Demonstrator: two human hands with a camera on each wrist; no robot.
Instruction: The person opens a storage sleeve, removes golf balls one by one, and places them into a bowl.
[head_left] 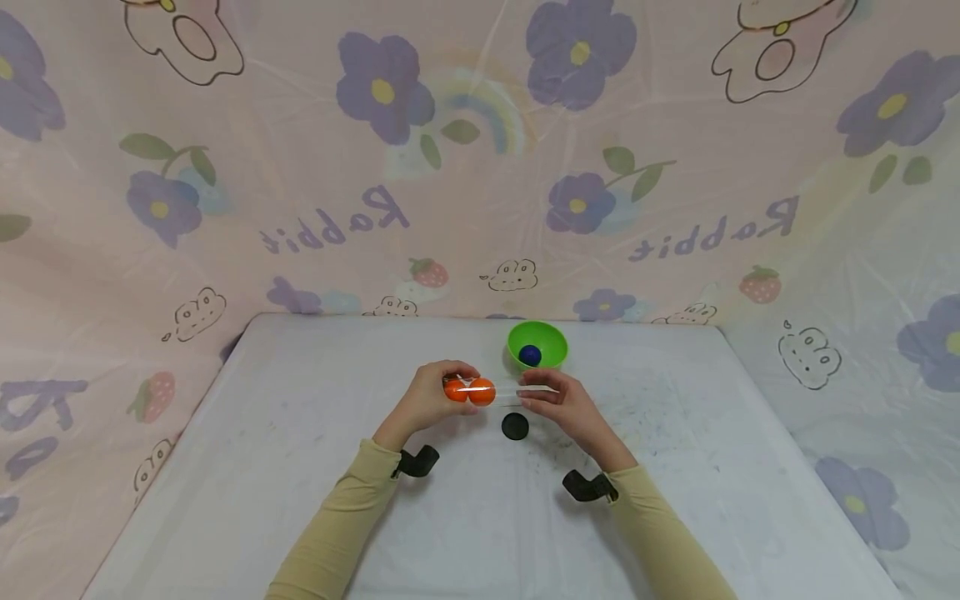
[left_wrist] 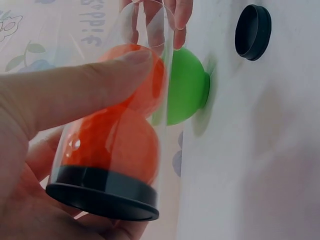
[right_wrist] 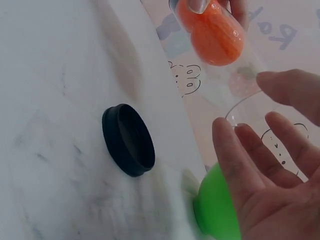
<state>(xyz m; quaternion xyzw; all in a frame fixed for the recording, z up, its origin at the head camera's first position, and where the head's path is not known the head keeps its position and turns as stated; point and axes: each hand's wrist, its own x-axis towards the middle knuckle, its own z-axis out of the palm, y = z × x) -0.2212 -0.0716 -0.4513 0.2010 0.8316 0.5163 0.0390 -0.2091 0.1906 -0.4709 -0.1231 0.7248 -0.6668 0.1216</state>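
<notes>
My left hand (head_left: 435,396) grips a clear tube (left_wrist: 145,32) lying nearly level above the table. Inside it, two orange balls (head_left: 482,392) sit side by side near the end closed by a black cap (left_wrist: 102,192). My right hand (head_left: 562,404) is at the tube's other, uncapped end, fingers spread loosely around the rim; whether they touch it is hard to tell. Below the tube, a loose black cap (head_left: 515,427) lies on the table, its hollow side visible. A dark blue ball (head_left: 530,356) rests in a green bowl (head_left: 551,337) just beyond the hands.
The white-covered table (head_left: 300,500) has faint dark smudges on its right part. A patterned curtain (head_left: 465,192) with flowers and rabbits hangs behind it and along both sides. Black mounts (head_left: 418,461) are strapped at the wrists.
</notes>
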